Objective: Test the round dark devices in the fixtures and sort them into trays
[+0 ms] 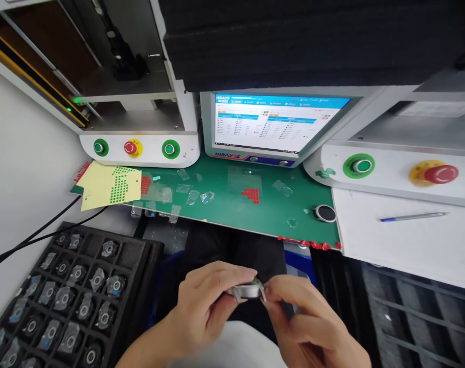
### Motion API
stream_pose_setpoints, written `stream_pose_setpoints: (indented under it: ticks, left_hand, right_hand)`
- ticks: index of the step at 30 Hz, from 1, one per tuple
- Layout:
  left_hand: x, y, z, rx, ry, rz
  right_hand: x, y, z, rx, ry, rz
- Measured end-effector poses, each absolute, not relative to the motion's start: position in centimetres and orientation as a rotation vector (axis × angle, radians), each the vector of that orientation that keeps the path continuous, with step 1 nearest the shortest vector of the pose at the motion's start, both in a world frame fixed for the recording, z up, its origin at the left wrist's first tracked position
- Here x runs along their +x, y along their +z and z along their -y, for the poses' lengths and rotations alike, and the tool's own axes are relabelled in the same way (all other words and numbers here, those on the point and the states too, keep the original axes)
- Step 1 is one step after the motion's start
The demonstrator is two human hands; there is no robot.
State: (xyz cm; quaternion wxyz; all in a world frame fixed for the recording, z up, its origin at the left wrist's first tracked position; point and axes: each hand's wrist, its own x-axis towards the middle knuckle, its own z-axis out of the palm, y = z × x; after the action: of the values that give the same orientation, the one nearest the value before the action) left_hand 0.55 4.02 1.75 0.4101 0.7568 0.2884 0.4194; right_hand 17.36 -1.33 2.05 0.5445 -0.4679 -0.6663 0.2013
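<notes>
Between my two hands, above my lap, is a silver watch case (248, 291) seen edge-on, with a bit of green on its top. My left hand (205, 301) pinches it from the left, fingers on top and thumb below. My right hand (305, 317) is closed at the case's right end, thumb and forefinger pressed at a lug there. Whether a small piece sits between those right fingertips is hidden. Another round watch case with a dark face (325, 213) lies on the green mat (217, 209) near its right end.
A black foam tray (64, 291) at left holds several watch parts, many under clear film. Yellow sheets with green dots (113, 186), red stickers (251, 194) and film scraps lie on the mat. Behind stand a monitor (271, 125) and machines with red stop buttons (441, 175). A pen (414, 216) rests on white paper.
</notes>
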Motion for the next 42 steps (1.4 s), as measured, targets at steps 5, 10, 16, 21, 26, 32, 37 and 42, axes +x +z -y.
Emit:
stream_pose_setpoints:
  ticks: [5,10,16,21,26,32,37,42]
  left_hand:
    - [-1.1,0.6,-5.0,1.518,1.461,-1.316]
    - [-4.9,-0.6,-7.4,0.94,1.651,-1.391]
    - [-7.9,-1.7,-8.2,0.449,1.479,-1.367]
    - [-8.0,-2.2,-7.7,0.415,1.341,-1.311]
    - [-7.7,-2.2,-7.5,0.492,1.308,-1.3]
    - [-7.0,-1.9,-6.8,0.51,1.267,-1.287]
    - [-4.6,-1.8,-5.8,0.596,1.193,-1.173]
    - [-2.4,-1.3,-4.6,0.636,1.129,-1.06]
  right_hand:
    - [15.9,0.5,0.8,-1.08,0.561,1.576]
    - [13.5,-3.8,-3.6,-1.312,0.339,1.518]
    - [7.7,-9.1,-9.5,-1.172,0.226,1.851]
    - [3.8,-11.2,-11.9,-1.09,0.155,1.971]
    - [3.8,-11.0,-13.0,-1.142,0.11,1.802]
    - [7.6,-6.3,-10.2,-1.153,0.081,1.493]
    - [9.7,-4.0,-6.0,-1.0,-0.112,1.655]
    - [10.2,-3.4,-4.6,-0.876,-0.255,1.901]
